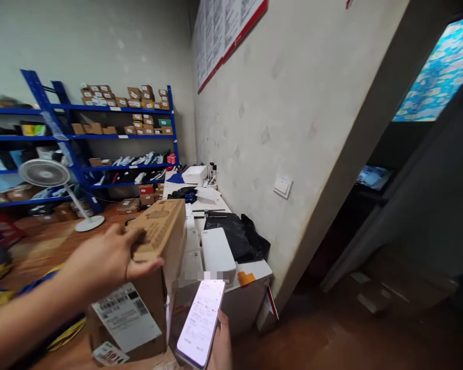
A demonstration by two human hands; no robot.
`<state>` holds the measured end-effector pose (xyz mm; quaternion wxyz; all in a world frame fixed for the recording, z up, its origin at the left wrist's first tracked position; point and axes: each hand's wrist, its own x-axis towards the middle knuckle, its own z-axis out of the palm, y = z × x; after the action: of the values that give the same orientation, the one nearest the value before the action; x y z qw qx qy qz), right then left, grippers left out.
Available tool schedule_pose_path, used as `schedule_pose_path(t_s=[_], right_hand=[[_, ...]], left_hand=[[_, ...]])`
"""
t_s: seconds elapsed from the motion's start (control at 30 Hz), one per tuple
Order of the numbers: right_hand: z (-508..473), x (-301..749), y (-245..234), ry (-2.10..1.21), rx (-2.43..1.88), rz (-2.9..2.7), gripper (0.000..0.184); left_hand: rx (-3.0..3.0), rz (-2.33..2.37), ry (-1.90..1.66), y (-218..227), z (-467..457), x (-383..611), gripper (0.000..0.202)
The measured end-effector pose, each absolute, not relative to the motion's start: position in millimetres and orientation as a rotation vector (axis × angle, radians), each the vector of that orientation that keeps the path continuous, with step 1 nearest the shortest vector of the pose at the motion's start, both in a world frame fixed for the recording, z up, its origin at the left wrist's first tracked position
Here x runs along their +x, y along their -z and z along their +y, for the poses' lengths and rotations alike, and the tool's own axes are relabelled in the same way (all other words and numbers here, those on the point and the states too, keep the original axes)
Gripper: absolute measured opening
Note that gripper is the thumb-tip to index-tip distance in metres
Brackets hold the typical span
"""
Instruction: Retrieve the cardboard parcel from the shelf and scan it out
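Note:
My right hand (pixel 223 339) is wrapped round a smartphone (pixel 201 321), whose lit screen faces me and shows rows of small text. A brown cardboard box (pixel 175 236) stands just left of the phone. It bears printing on its top and a white shipping label (pixel 128 316) on the side facing me. My left hand (pixel 118 254) is at the near top edge of this box, thumb stretched out and apart from the fingers. Whether it presses on the cardboard is hard to tell. A white box (pixel 218 252) lies on the table beyond the phone.
Along the wall runs a white table (pixel 260 270) with a black plastic bag (pixel 235 236) and more white boxes. Blue shelves (pixel 119 136) with small cartons and folded goods stand at the back left. A white fan (pixel 46 173) is on the floor before them. A dark doorway opens at right.

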<state>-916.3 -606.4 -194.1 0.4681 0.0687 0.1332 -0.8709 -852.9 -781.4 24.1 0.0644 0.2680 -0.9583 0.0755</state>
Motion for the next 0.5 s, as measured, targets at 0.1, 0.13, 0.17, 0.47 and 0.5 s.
schedule_pose_path(t_s=[0.1,0.13,0.17,0.47,0.5], right_hand=[[-628,-905,231,2.031,0.234,0.411,0.053],[-635,-904,239,2.002,0.254,0.444,0.054],[-640,-903,245,1.985,0.260,0.479,0.055],[-617,-934,224,2.071,0.146,0.599,0.048],[-609,-935,217,2.082,0.125,0.611,0.049]], left_hand=[[0.828,-2.888,-0.256,39,-777,-832,0.105],[0.780,-2.821,-0.277,59,-779,-829,0.102],[0.761,-2.767,-0.259,75,-781,-827,0.101],[0.494,-2.779,0.065,74,-790,-818,0.067],[0.489,-2.730,0.125,69,-786,-813,0.062]])
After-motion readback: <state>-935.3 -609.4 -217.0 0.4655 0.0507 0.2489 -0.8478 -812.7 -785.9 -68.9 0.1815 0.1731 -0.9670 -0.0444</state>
